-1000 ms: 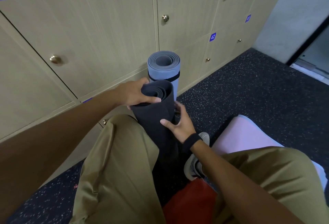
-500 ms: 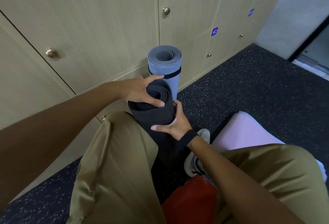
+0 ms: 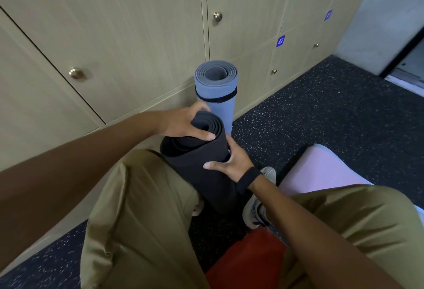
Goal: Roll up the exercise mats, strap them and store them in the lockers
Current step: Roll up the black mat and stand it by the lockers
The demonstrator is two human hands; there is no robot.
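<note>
- Black mat (image 3: 202, 174) rolled up and standing more or less on end on the floor (image 3: 321, 114), tilted a bit, wedged between the knees, right in front of the lockers (image 3: 137, 36).
- Left hand (image 3: 185, 123) clamped over the top rim, thumb pressed across the open end of the roll.
- Right hand (image 3: 231, 162) wrapped round the side just below, fingers curled behind, thumb flat on the front. Both closed on the mat, basically pinching it so it can't spring loose.
- No strap visible on the black one yet, so probably next up.
- Blue mat (image 3: 215, 89) already done: rolled, black strap (image 3: 216, 99) around it near the top, propped upright against the lockers just behind the black roll.
- Pink mat (image 3: 321, 167) lying flat on the floor off to the right, not rolled at all.
- Every locker door in view shut, nothing stored yet.
- Rough guess: one strapped, one rolled, one untouched, storing all still to do.
</note>
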